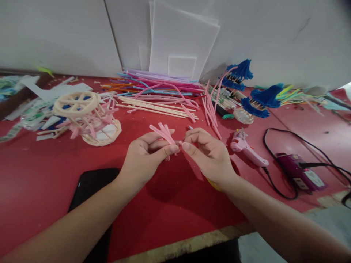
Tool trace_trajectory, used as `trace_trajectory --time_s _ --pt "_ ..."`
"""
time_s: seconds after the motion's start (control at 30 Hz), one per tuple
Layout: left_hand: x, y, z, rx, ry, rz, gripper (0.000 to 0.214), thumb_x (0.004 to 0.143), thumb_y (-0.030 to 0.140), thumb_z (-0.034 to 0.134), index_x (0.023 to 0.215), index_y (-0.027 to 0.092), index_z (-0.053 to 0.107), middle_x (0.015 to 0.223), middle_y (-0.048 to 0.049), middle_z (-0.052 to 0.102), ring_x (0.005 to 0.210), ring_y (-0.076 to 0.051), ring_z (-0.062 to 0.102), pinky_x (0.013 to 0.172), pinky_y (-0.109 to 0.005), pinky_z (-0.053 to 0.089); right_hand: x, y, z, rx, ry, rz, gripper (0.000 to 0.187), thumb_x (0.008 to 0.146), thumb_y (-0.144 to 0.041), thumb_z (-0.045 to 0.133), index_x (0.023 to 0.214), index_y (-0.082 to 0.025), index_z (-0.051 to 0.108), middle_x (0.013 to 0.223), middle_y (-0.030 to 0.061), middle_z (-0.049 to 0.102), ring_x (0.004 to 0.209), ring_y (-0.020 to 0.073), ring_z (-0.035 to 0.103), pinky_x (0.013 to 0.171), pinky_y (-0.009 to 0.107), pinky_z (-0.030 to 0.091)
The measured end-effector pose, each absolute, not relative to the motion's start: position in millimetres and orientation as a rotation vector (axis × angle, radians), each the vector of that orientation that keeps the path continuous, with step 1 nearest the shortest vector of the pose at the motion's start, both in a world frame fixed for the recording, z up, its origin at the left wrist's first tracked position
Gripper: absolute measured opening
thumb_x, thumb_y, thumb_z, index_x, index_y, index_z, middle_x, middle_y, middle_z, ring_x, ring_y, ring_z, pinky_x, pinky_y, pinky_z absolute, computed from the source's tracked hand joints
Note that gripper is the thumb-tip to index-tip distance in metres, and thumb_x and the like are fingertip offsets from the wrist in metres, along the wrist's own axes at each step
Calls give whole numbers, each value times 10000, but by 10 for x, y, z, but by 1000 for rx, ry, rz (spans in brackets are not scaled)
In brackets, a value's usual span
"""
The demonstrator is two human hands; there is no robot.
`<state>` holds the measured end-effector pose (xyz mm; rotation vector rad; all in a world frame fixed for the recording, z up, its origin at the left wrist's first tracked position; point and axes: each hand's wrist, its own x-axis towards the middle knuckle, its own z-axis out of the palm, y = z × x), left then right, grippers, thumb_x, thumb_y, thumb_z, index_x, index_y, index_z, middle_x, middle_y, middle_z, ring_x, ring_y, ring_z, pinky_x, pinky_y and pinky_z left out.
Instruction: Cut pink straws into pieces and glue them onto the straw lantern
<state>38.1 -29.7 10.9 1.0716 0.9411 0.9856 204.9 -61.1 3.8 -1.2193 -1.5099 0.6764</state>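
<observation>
My left hand (145,151) pinches a small bundle of short pink pipe cleaners (164,133) between thumb and fingers, with their ends fanned up and to the left. My right hand (207,153) is closed beside it, thumb and forefinger pinching at the right end of the same bundle. The fingertips of both hands nearly meet. A small pointed metal tip (190,127) shows behind the right hand's fingers, and a yellow edge (215,184) shows under its wrist; what they belong to is hidden.
A phone (91,186) lies under my left forearm. To the left stands a wheel-shaped stick model (78,104). Pipe cleaners (164,86) and wooden sticks (156,107) lie behind. At right are a pink glue gun (248,148), a purple power strip (301,171), cords and blue-roofed models (260,100).
</observation>
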Motion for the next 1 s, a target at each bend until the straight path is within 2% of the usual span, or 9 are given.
trace_trajectory --time_s 0.2,0.3,0.4,0.67,0.8,1.0 --pt "389 -320 83 1040 900 1011 323 648 220 835 960 200 751 716 2 760 641 -114 657 658 -211 517 1998 -606 11 -1175 -1328 981 132 793 -292 697 713 -206 637 822 14 658 809 151 625 797 318 492" --pt "400 -323 65 999 832 1024 286 651 191 834 925 221 757 698 25 756 656 -98 664 693 -195 525 1981 -588 3 -1166 -1218 1135 231 766 -345 720 649 -205 579 714 -11 640 702 125 598 685 270 491" --pt "408 -324 61 928 739 1031 299 647 172 839 924 253 759 648 56 735 658 -73 661 730 -175 528 1970 -584 -8 -1187 -1205 1133 300 731 -385 750 629 -206 531 633 -34 591 612 106 548 594 243 463" --pt "416 -269 102 733 744 1033 265 595 222 868 840 223 769 681 17 747 610 -93 651 533 -162 493 1967 -643 -10 -1139 -1473 849 85 783 -291 715 817 -225 673 796 13 693 768 149 627 730 298 511" --pt "414 -272 62 829 792 1055 235 596 208 866 812 206 772 720 8 759 573 -84 634 599 -193 522 1945 -641 16 -1113 -1372 988 100 812 -302 676 754 -220 670 736 2 705 690 136 651 668 278 538" --pt "398 -318 73 984 827 1030 165 630 204 842 775 199 764 823 -30 786 687 -142 698 716 -255 565 1933 -613 15 -1052 -1241 1196 195 769 -337 707 667 -205 607 617 -33 633 613 109 617 633 259 534"
